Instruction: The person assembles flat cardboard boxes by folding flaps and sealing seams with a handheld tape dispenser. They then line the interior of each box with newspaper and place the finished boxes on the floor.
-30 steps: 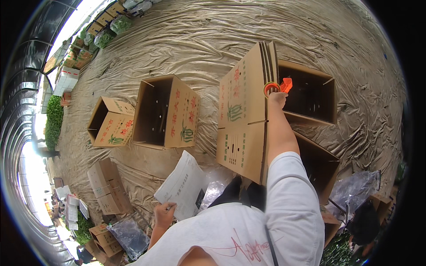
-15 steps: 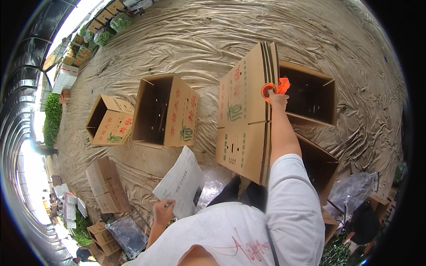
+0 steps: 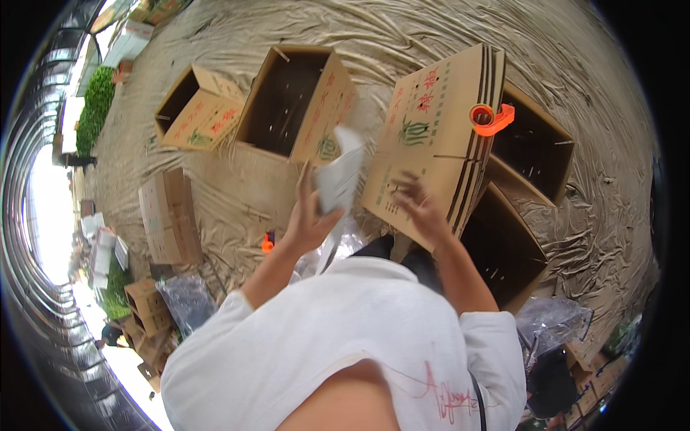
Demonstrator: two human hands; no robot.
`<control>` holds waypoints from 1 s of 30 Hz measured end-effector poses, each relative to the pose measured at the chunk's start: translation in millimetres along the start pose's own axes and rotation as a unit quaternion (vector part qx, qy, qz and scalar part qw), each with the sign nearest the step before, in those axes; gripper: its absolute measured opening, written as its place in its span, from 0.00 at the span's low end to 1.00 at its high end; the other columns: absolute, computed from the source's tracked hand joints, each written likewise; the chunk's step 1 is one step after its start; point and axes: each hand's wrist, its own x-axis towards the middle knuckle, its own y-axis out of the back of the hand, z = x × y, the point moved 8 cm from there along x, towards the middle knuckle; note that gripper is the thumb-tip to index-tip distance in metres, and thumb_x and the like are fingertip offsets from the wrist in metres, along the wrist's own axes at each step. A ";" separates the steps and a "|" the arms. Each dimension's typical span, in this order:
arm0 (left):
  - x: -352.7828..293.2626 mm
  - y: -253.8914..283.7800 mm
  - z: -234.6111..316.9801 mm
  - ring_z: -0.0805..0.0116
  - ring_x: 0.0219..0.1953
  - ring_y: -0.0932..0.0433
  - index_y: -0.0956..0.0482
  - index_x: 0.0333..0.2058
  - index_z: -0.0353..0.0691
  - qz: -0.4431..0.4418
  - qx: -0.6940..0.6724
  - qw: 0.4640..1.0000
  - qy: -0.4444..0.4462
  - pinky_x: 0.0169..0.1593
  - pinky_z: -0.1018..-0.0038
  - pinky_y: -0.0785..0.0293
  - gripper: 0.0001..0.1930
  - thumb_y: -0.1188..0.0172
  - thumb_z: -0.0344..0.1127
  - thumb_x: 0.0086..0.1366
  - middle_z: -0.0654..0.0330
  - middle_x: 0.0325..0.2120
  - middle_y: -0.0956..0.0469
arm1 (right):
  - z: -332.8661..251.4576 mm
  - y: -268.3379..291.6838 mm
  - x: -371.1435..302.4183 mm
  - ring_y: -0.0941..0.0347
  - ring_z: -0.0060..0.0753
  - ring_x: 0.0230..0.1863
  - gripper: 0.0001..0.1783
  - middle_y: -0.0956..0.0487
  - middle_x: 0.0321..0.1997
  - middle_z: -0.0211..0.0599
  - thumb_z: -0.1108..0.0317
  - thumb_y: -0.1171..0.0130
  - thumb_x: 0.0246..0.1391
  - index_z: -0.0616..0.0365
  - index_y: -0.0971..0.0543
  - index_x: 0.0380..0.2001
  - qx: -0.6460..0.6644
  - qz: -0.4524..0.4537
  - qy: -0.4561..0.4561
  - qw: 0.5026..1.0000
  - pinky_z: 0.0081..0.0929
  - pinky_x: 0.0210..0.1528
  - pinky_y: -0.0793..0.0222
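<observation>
My left hand is raised in front of me and holds a white sheet-like bag by its lower edge. My right hand hangs with spread fingers just in front of the printed side of a tall cardboard box. An orange tape dispenser rests on the top edge of that box, apart from both hands. Behind the tall box stand open boxes with dark insides.
An open cardboard box and a smaller one lie on their sides on the wrinkled tan plastic sheet. Flattened cartons lie at the left. A small orange object sits on the ground. Clear plastic bags lie at the right.
My right hand has let go of the orange tape dispenser, left on the box top, and dropped toward the box side. My left hand has lifted the white bag up in front of me.
</observation>
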 end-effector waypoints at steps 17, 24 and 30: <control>-40.7 -192.4 64.7 0.70 0.33 0.31 0.30 0.36 0.31 -0.384 0.066 0.920 -0.044 0.37 0.73 0.32 0.24 0.33 0.45 0.50 0.57 0.29 0.30 | -58.8 26.7 -153.8 0.25 0.28 0.38 0.22 0.24 0.39 0.40 0.55 0.60 0.64 0.65 0.28 0.45 0.231 0.159 0.009 0.960 0.21 0.38 0.27; -91.8 -241.4 106.9 0.54 0.30 0.26 0.33 0.30 0.31 -0.348 0.316 0.876 -0.111 0.35 0.67 0.30 0.32 0.29 0.53 0.41 0.44 0.26 0.26 | -41.4 38.4 -222.6 0.33 0.41 0.55 0.28 0.33 0.56 0.45 0.52 0.60 0.62 0.64 0.38 0.56 0.433 0.142 -0.012 0.890 0.36 0.57 0.37; -136.5 -281.3 118.7 0.53 0.32 0.26 0.36 0.34 0.30 -0.357 0.344 0.862 -0.101 0.36 0.66 0.30 0.33 0.30 0.52 0.41 0.43 0.28 0.27 | -34.2 78.0 -287.9 0.26 0.34 0.44 0.15 0.25 0.46 0.40 0.75 0.47 0.54 0.64 0.27 0.46 0.098 0.183 0.152 0.966 0.27 0.45 0.28</control>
